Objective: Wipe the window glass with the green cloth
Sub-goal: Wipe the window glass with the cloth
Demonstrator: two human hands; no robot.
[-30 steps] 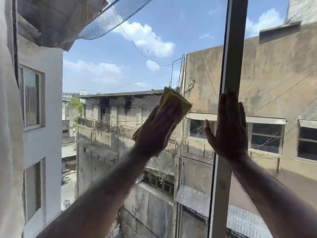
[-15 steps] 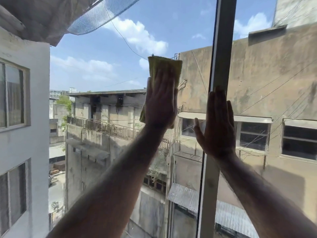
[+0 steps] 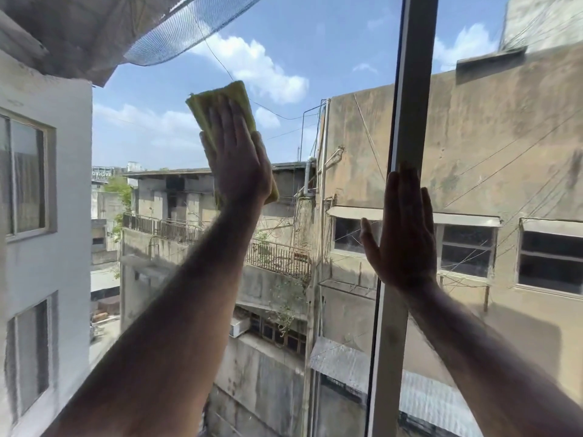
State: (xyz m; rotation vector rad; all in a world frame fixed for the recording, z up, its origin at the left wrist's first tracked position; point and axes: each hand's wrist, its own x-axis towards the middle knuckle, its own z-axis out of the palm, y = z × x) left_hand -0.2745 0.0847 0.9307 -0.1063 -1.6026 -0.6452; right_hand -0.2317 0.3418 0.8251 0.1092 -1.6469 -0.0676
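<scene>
Since 0.5 s ago the left hand has slid the green cloth leftward on the window glass and tipped it, so its top edge now leans left against the sky. The palm lies flat with fingers straight, pressing the folded cloth against the pane rather than clutching it; the cloth shows above the fingertips and below the heel of the hand. The right hand stays where it was, spread flat and holding nothing, its fingers laid on the upright window frame and its thumb out over the left pane. Beyond the glass stand a stained concrete building and a white wall.
</scene>
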